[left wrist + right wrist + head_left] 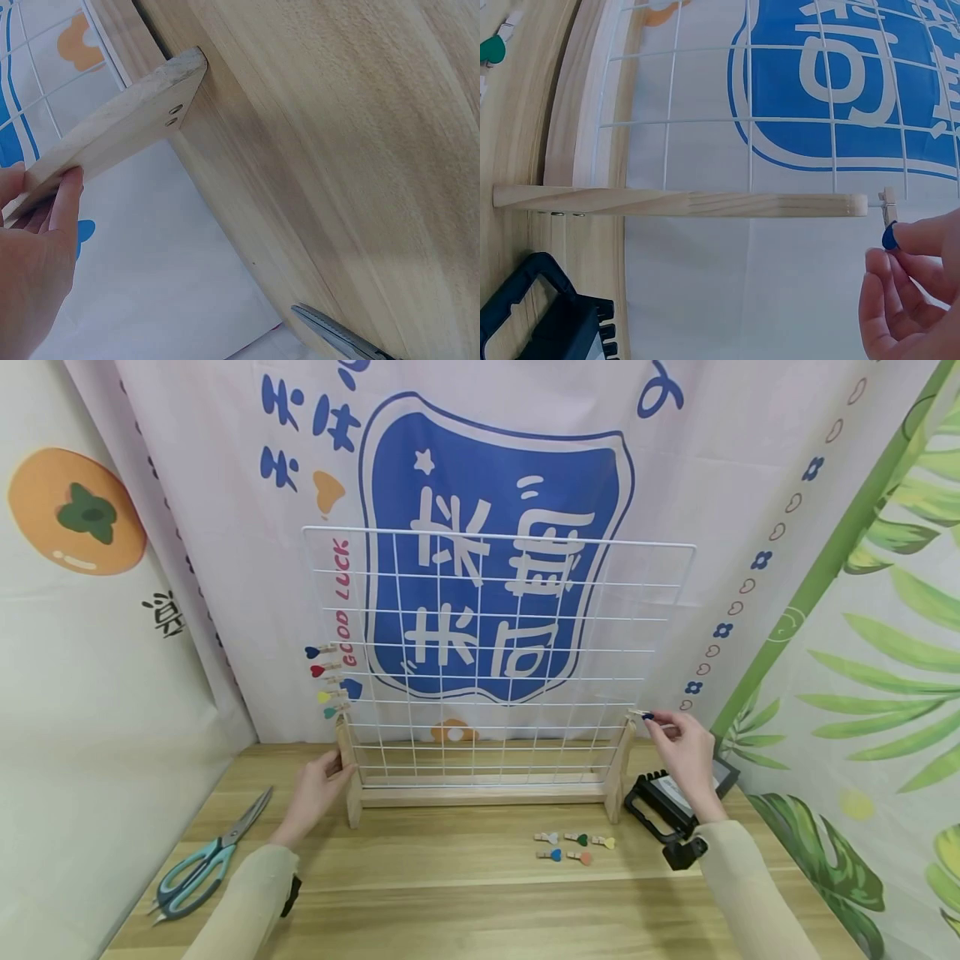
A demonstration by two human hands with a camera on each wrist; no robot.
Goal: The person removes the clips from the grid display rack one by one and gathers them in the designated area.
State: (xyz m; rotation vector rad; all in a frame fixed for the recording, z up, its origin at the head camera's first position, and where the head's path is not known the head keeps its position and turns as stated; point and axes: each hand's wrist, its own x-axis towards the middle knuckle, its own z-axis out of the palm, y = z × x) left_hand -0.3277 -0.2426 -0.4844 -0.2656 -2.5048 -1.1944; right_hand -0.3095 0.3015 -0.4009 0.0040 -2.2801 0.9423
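A white wire grid [480, 647] stands upright in a wooden stand [480, 795]. My left hand [318, 789] grips the stand's left upright [112, 124], thumb on one side and fingers on the other. At the grid's right edge, just above the right upright [705, 202], my right hand [684, 752] pinches a small wooden clothespin [888, 206] by its dark blue heart [889, 236]. The clothespin's far end meets the grid's edge wire. Along the left edge hang several heart clothespins, among them a dark blue one [312, 652] and a red one [318, 671].
Several loose heart clothespins [577, 840] lie on the wooden table [420, 893] in front of the stand. Scissors [202, 864] with teal handles lie at the left. A black object with a handle [660, 802] sits beside the right upright. Printed curtain [247, 610] hangs behind.
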